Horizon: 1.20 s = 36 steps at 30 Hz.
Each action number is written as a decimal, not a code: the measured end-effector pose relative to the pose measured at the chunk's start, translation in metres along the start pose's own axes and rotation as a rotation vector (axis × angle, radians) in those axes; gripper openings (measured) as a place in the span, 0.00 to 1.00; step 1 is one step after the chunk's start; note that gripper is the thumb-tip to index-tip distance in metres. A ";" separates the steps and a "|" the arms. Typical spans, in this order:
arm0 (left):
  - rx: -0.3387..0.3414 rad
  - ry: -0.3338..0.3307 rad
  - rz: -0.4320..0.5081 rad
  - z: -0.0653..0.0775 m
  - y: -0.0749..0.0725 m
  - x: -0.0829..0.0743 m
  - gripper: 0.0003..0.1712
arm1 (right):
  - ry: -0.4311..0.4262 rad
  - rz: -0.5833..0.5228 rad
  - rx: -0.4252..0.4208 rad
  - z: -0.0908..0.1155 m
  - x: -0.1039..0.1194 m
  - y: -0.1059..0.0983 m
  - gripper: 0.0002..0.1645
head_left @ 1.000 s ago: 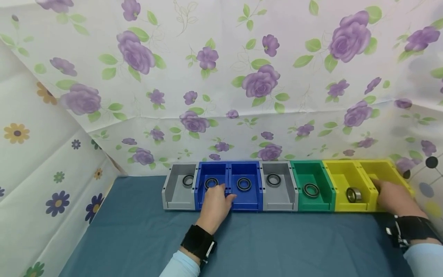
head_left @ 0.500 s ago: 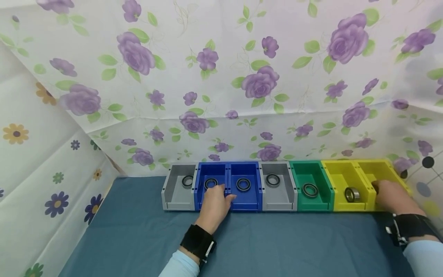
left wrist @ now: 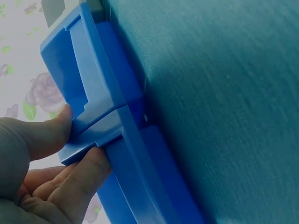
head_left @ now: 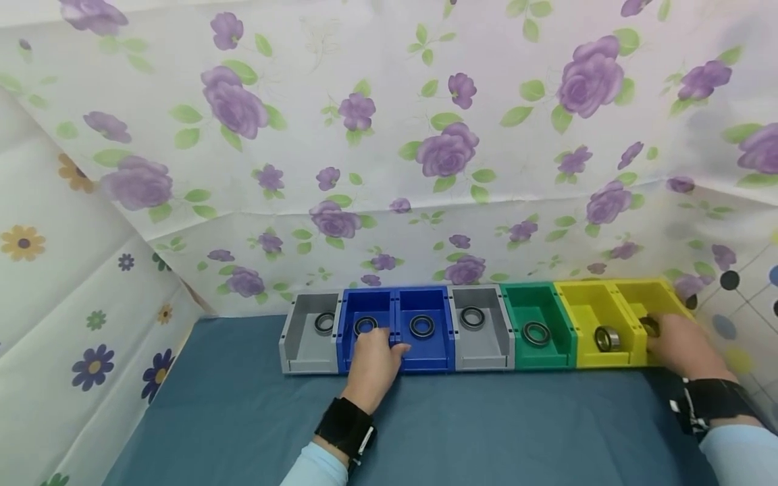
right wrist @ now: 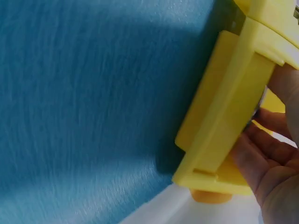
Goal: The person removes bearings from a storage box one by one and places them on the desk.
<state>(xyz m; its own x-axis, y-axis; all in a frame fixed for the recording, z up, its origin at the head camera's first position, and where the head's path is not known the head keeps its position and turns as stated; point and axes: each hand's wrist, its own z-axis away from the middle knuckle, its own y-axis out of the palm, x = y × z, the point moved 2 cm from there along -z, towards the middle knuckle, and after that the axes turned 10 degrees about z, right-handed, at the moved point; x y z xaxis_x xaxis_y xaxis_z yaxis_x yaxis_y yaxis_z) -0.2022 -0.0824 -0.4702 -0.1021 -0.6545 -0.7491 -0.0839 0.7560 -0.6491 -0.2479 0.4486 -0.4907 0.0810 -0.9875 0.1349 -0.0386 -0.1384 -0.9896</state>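
Observation:
My left hand point(head_left: 372, 364) pinches the adjoining side walls of two blue bins point(head_left: 423, 354). In the left wrist view the thumb is on one blue bin point(left wrist: 91, 70) and a fingertip on the other. At the far right, my right hand point(head_left: 688, 345) reaches into the end yellow bin point(head_left: 650, 293) and holds a ball bearing point(head_left: 650, 327), partly covered by the fingers. Only a thin metallic edge of that bearing point(right wrist: 258, 106) shows in the right wrist view, between thumb and fingers. Another bearing point(head_left: 606, 339) stands on its edge in the neighbouring yellow bin.
Joined in one row are also a grey bin point(head_left: 306, 366), a second grey bin point(head_left: 484, 362) and a green bin point(head_left: 545, 360). Flat bearings lie in these and in both blue bins. Blue cloth point(head_left: 486, 432) covers the table; a flowered sheet point(head_left: 365, 162) hangs behind.
The head view has shifted, moving the row slightly left in frame. The bearing at my right fingers has come into sight inside the end yellow bin. My left hand keeps its pinch.

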 end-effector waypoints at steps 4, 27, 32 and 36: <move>-0.009 0.005 0.005 0.001 0.001 0.000 0.17 | 0.030 0.025 -0.074 0.003 0.003 -0.011 0.20; -0.020 0.030 0.006 0.002 0.003 0.000 0.18 | 0.079 0.065 -0.138 0.063 0.080 -0.033 0.34; -0.026 0.034 -0.001 0.001 0.003 0.001 0.18 | 0.094 0.061 -0.021 0.073 0.081 -0.020 0.40; -0.042 0.043 -0.027 0.001 0.004 0.002 0.19 | 0.134 0.049 0.059 0.077 0.076 -0.009 0.42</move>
<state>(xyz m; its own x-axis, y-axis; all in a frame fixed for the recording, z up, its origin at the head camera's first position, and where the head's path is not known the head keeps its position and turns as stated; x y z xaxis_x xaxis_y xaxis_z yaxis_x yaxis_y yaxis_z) -0.2015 -0.0805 -0.4742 -0.1419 -0.6749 -0.7241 -0.1284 0.7379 -0.6626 -0.1649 0.3804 -0.4756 -0.0535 -0.9947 0.0876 0.0201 -0.0888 -0.9958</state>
